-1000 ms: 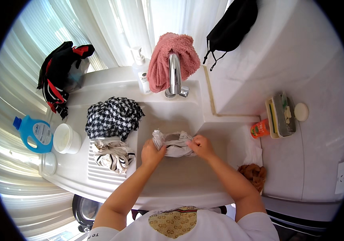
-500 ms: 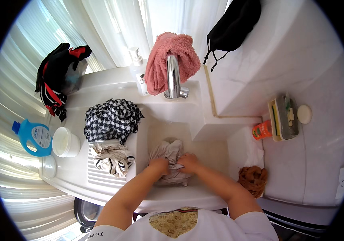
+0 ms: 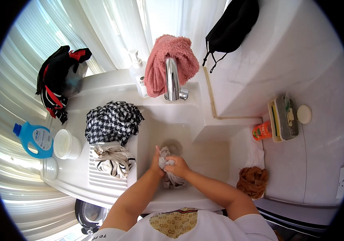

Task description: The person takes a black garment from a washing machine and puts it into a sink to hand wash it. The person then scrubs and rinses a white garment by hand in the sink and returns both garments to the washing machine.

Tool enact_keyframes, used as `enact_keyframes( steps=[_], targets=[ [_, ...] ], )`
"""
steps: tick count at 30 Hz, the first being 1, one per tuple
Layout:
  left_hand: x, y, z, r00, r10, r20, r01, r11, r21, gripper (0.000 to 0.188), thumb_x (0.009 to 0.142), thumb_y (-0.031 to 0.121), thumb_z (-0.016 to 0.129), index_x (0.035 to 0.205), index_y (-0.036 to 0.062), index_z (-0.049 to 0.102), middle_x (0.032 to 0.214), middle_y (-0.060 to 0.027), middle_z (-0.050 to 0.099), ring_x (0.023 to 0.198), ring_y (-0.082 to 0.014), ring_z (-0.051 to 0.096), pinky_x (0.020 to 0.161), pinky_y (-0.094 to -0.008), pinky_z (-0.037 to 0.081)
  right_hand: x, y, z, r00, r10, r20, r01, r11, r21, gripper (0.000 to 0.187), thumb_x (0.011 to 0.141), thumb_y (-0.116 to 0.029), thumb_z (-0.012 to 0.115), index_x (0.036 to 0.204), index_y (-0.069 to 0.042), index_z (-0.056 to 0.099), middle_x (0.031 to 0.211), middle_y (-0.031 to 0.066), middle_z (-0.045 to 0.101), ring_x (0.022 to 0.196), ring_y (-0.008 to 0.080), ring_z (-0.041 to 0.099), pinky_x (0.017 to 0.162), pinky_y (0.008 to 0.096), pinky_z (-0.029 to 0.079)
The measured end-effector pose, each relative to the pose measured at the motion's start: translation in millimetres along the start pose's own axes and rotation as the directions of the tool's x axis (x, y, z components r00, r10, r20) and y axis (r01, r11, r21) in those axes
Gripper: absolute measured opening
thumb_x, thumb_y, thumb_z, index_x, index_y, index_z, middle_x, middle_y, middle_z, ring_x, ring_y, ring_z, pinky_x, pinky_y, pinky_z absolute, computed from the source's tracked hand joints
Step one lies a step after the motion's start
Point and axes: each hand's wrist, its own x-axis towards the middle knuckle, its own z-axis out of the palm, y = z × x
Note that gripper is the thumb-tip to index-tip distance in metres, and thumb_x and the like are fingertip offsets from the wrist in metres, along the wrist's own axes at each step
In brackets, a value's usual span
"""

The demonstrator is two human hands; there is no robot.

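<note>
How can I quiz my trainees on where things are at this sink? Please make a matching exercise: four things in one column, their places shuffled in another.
Things
1. Light grey cloth
2. Pink towel
3. Blue bottle
4. Brown cloth

Places
A. Left of the white tub
B. Held between the left hand and the right hand
C. Right of the sink basin
D. Bunched at the faucet

Pairs: 1-B, 2-D, 3-A, 4-C
</note>
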Motion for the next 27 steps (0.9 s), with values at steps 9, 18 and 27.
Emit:
enact_keyframes(
  steps=[9,18,27],
  targets=[
    [-47,7,73,0.874,0.360,0.326,-0.411,0.906,0.099,0.055,0.091,0.056,0.038,0.109,0.0062,0.052,0.104,-0.0088,0.058,0.097,-0.0231,0.059,0.083,-0.0370,0.050,-15,-87,-4,0.761,-0.455,-0.462,0.316,0.882,-0.348,0.041,0.079,-0.032,0.067,0.105,-0.003,0.054,0.119,0.0189,0.045,0.105,0.0328,0.048,0.089,0.0408,0.041],
    [-51,-6,82,0.866,0.499,-0.029,-0.482,0.849,0.217,0.033,0.096,0.035,0.042,0.101,0.0048,0.052,0.089,-0.0082,0.058,0.078,-0.0192,0.057,0.066,-0.0345,0.049,-15,-88,-1,0.754,-0.315,-0.576,0.139,0.934,-0.329,0.021,0.086,-0.025,0.057,0.082,-0.004,0.054,0.079,0.0171,0.059,0.072,0.0373,0.056,0.063,0.0428,0.044],
    [-53,2,59,0.824,0.559,-0.092,-0.312,0.583,0.750,0.042,0.088,0.037,0.055,0.087,-0.0047,0.059,0.072,-0.0097,0.057,0.072,-0.0141,0.051,0.063,-0.0325,0.045,16,-20,-46,0.953,0.184,-0.241,-0.172,0.983,0.067,0.035,0.083,-0.036,0.057,0.083,-0.001,0.064,0.073,0.0188,0.062,0.074,0.0378,0.060,0.070,0.0436,0.046]
  ],
)
